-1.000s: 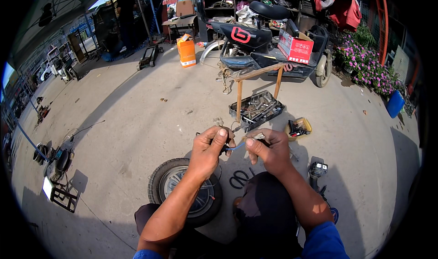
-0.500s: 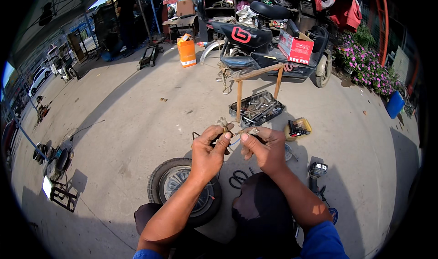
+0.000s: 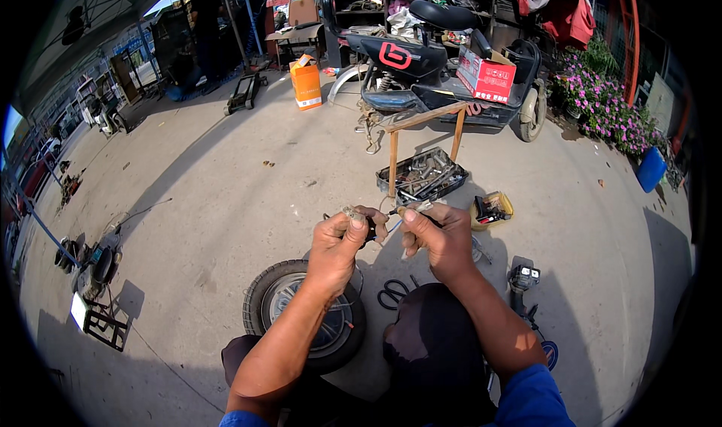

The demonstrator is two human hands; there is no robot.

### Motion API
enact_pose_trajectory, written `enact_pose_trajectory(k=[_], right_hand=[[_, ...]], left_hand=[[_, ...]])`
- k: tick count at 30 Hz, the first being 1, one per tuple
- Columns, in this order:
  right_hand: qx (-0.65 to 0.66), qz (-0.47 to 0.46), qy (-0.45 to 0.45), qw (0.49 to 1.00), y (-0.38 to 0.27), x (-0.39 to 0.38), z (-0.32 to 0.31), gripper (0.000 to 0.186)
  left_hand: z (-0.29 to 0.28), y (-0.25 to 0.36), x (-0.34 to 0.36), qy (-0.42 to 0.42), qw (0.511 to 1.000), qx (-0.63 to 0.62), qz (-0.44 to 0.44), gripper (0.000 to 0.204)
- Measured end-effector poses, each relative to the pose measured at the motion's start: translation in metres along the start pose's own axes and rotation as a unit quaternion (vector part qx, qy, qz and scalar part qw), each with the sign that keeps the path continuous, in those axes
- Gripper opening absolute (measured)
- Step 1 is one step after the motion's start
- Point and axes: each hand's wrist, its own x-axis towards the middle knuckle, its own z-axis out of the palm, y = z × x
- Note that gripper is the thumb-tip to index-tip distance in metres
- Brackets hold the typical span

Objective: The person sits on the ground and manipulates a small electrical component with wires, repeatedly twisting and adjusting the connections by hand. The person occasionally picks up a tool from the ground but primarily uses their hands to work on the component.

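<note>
My left hand [image 3: 337,240] is closed, its thumb pressing a small dirty-white connector [image 3: 353,213] against the fingers. Facing it, my right hand [image 3: 442,239] pinches a thin wire end [image 3: 403,211] with a pale piece beside the thumb. Dark and bluish wires run between the hands, partly hidden by the fingers. Both hands are held in front of me above my knees. Below my left forearm a wheel with a black tyre [image 3: 259,301] lies flat on the ground. A looped black cable [image 3: 391,295] rests near my knee.
A black tool tray [image 3: 385,189] full of metal tools lies ahead, under a wooden frame [image 3: 392,156]. Beside it sits a yellowish container [image 3: 505,206]. A power tool [image 3: 519,288] lies to the right. Farther off are an electric scooter [image 3: 421,100] and an orange box [image 3: 307,85].
My hands have drawn slightly apart. The left moved a little left, and its thumb now lies across the connector. The right fingers have shifted on the wire.
</note>
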Motion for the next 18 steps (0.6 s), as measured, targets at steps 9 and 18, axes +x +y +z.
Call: enact_pose_trajectory(k=[9,18], right_hand=[[-0.001,0.016,-0.02,1.0,-0.0022,-0.001,0.0017,0.026],[0.064,0.022,0.002,0.998,0.0011,-0.001,0.0079,0.025]], left_hand=[[0.0043,0.0059,0.0006,0.051,0.994,0.097,0.009,0.026],[0.0023,0.0009,0.0006,0.093,0.946,0.281,0.129,0.025]])
